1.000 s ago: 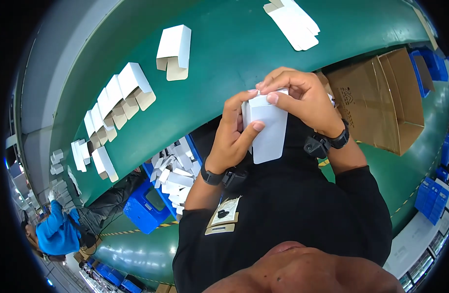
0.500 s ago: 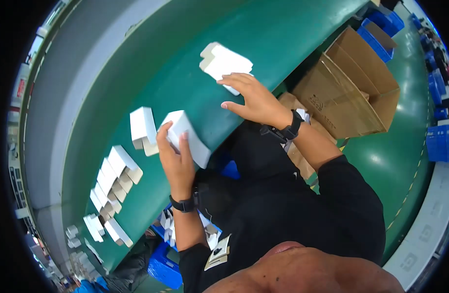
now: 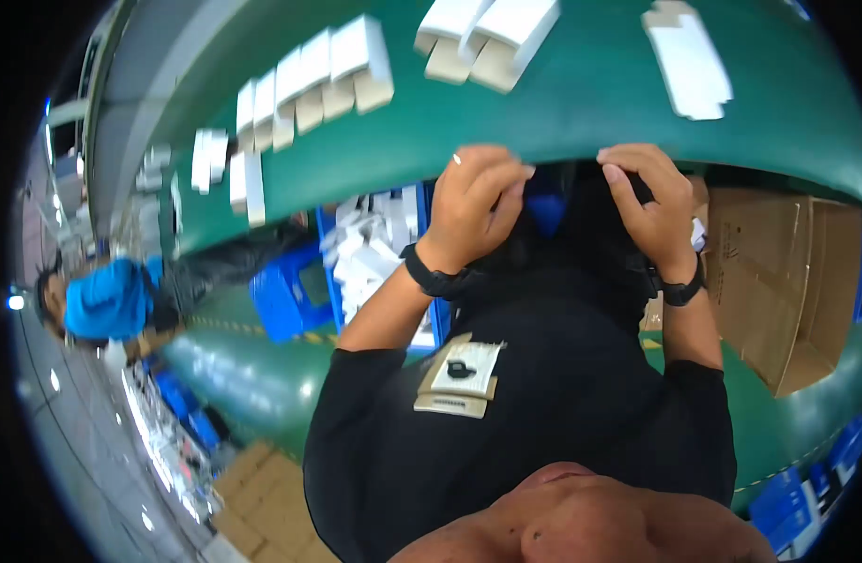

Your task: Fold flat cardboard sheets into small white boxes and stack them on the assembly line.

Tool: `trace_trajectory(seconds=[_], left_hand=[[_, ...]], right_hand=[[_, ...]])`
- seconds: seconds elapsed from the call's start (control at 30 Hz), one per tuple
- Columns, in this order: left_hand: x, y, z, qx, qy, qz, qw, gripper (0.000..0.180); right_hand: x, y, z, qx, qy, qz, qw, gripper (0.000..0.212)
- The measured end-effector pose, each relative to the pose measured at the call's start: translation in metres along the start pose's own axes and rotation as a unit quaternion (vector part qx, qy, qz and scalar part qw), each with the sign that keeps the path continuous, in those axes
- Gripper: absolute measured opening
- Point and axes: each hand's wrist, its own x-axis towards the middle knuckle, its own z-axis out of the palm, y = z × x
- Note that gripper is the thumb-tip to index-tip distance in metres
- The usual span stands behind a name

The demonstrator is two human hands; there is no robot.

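Over the near edge of the green table (image 3: 581, 108), my left hand (image 3: 473, 206) hovers with loosely bent fingers and no item in it. My right hand (image 3: 654, 202) is in a similar pose a little to the right, thumb slightly apart from the fingers, also empty. Beyond my left hand stand two white boxes, the nearer one (image 3: 513, 42) beside another (image 3: 451, 38), their beige flaps open toward me. A flattened white carton (image 3: 689, 64) lies beyond my right hand. Farther left runs a row of several white boxes (image 3: 309, 80).
Below the table edge, a blue crate (image 3: 329, 272) holds white pieces, next to a blue stool (image 3: 285, 296). A large brown cardboard box (image 3: 759, 272) stands at right. Another person in blue (image 3: 112, 298) is at far left. Small cards (image 3: 464, 375) hang at my chest.
My left hand has let go of the white box, which now stands beside another. My right hand has left the flattened cartons and drawn back toward me. The view has turned left.
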Motion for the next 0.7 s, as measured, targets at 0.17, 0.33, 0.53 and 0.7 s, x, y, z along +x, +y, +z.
trace_trajectory(seconds=[0.17, 0.33, 0.53, 0.7], left_hand=[[-0.238, 0.012, -0.036, 0.021, -0.079, -0.476, 0.875, 0.008], [-0.369, 0.052, -0.038, -0.138, -0.073, -0.674, 0.722, 0.010], [-0.344, 0.081, -0.054, -0.086, -0.098, -0.586, 0.800, 0.011], [-0.340, 0.090, -0.056, -0.056, -0.103, -0.548, 0.828, 0.013]], right_hand=[[-0.024, -0.007, 0.060, 0.141, -0.404, 0.094, 0.899, 0.022], [-0.071, 0.007, 0.179, 0.120, -0.511, -0.124, 0.842, 0.041], [-0.126, -0.019, 0.248, 0.038, -0.578, -0.282, 0.765, 0.048], [-0.123, -0.010, 0.251, 0.091, -0.636, -0.204, 0.739, 0.050]])
